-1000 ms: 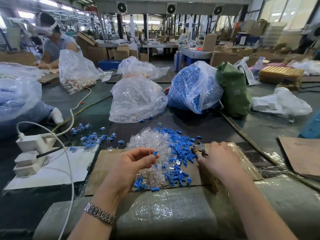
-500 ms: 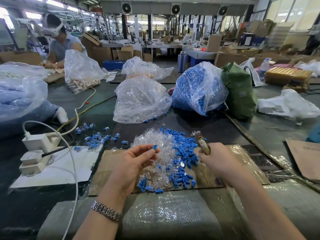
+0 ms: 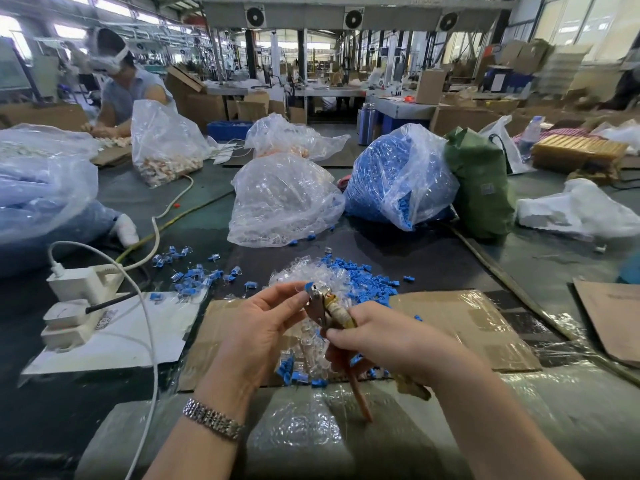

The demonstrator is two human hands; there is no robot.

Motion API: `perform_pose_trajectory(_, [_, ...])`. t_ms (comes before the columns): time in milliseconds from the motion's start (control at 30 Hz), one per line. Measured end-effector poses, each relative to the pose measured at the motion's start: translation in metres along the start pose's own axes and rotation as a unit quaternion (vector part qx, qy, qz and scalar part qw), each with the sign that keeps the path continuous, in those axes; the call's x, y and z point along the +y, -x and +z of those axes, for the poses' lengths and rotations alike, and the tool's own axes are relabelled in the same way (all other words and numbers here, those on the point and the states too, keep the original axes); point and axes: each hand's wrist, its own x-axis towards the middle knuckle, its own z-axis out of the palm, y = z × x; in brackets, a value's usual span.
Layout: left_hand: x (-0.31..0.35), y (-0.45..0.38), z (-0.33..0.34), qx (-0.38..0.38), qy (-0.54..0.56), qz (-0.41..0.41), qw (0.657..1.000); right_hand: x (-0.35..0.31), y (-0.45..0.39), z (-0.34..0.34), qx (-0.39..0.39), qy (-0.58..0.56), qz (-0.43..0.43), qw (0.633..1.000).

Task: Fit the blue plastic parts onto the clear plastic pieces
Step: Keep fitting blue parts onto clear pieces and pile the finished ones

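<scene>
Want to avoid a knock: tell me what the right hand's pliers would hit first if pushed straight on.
Likely the small blue part pinched in the left hand; the pliers in the right hand already point there, though depth is unclear.

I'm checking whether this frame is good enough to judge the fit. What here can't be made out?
Head view only:
- Blue part at the left hand fingertips: too small to show whether a clear piece is attached.
- Pliers: grip hidden inside the right hand.
- Clear pieces: a glare-blurred heap, partly behind both hands.

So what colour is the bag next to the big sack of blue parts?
Green bag, head view.
</scene>
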Motion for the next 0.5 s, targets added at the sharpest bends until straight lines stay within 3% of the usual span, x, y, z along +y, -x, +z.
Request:
perform_pose_trajectory(267, [0.004, 0.009, 0.007, 0.011, -0.152, 0.06, 0.987, 0.001, 0.001, 0.003, -0.005, 0.001, 0.006, 1.0])
perform_pose_trajectory(500, [0.003, 0.011, 0.009, 0.029, -0.184, 0.079, 0.979, 0.002, -0.002, 0.009, 0.02, -0.011, 0.022, 1.0])
